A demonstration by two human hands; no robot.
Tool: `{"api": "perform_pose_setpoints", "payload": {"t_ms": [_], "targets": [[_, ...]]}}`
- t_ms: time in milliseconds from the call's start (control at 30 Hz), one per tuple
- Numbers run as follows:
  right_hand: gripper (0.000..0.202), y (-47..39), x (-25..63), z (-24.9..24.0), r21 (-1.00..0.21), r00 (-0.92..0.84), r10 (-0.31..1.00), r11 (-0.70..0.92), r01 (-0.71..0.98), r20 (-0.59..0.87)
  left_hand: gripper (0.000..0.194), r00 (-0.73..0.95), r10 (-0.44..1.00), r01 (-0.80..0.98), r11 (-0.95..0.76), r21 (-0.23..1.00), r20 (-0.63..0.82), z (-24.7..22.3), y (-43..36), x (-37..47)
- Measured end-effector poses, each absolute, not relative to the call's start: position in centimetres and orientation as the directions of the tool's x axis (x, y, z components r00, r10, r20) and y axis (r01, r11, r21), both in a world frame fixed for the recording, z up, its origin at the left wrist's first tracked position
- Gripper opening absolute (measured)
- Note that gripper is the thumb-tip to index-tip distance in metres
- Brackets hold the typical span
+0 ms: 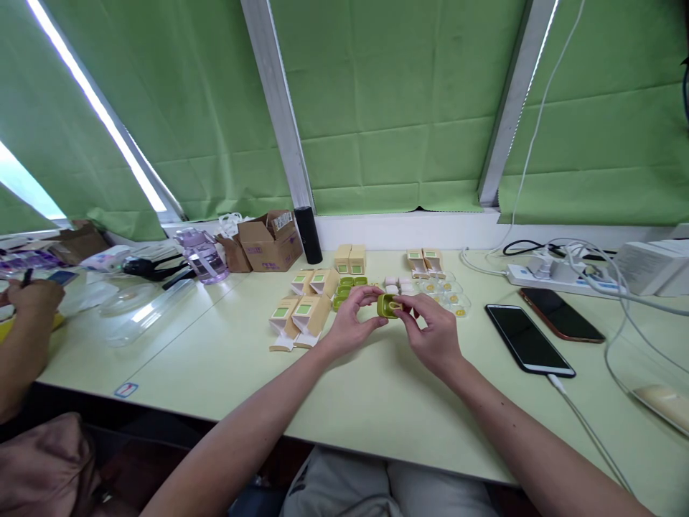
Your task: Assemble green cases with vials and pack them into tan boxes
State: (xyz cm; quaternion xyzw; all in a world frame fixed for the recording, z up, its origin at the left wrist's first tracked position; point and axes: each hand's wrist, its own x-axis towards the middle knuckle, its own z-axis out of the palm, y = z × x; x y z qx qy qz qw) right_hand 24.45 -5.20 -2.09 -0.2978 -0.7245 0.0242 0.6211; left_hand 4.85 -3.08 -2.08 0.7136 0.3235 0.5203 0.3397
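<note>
A small olive-green square case [386, 306] is raised a little above the table between my two hands. My left hand [352, 319] grips it by its left side, thumb below and fingers above. At its right side my right hand [430, 327] pinches with closed fingertips by a small pale loop on the case; whether the loop is a separate piece I cannot tell. Just behind my hands lie several more green cases [344, 291], small pale pink pieces [392, 285], and clear round-celled trays [457, 301] with yellow bits inside.
Cream cartons [309, 319] with green windows stand left of my hands, others behind. Phones [530, 341], cables and a power strip [560, 278] lie to the right. A cardboard box [272, 244], black cylinder [308, 235] and purple bottle [204, 257] stand back left. Another person's hand [35, 294] is far left.
</note>
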Motion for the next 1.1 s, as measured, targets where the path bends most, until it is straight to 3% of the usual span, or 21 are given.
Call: {"api": "perform_pose_setpoints", "payload": {"t_ms": [167, 333, 1100], "targets": [[0.018, -4.56, 24.99, -2.28, -0.224, -0.151, 0.357, 0.809, 0.544, 0.922, 0.049, 0.257, 0.776, 0.121, -0.618, 0.777, 0.577, -2.06, -3.18, 4.94], [0.013, -4.57, 25.25, -2.11, -0.147, -0.184, 0.334, 0.757, 0.637, 0.924, 0.049, 0.270, 0.762, 0.121, -0.634, 0.764, 0.589, -2.00, -3.32, 5.03], [0.018, -4.43, 25.00, -2.27, -0.153, -0.246, 0.377, 0.768, 0.622, 0.893, 0.047, 0.305, 0.754, 0.132, -0.638, 0.758, 0.582, -1.85, -3.69, 5.03]]}}
